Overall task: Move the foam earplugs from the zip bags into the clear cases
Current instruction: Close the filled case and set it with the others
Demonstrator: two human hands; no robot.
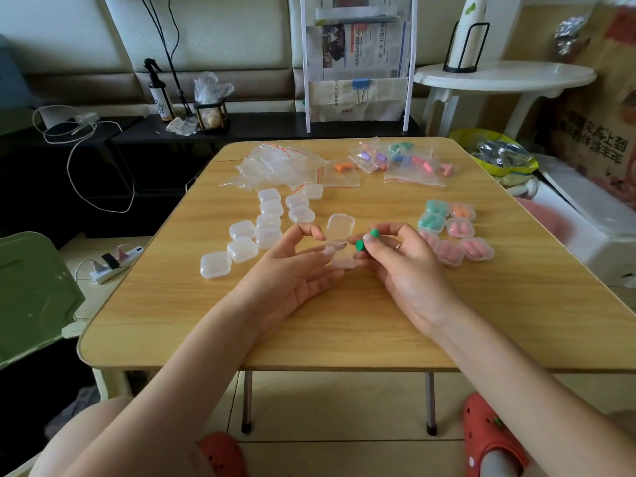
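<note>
Earplugs, green, light squashy foam, pinched in right hand; left hand apparently steadies open clear case at nine o'clock.

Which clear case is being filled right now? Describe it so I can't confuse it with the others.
Start at the wooden table, then look at its middle, between the two hands. The open case sits there, right of the empty closed cases and left of the filled cases. It alone has its lid raised.
</note>
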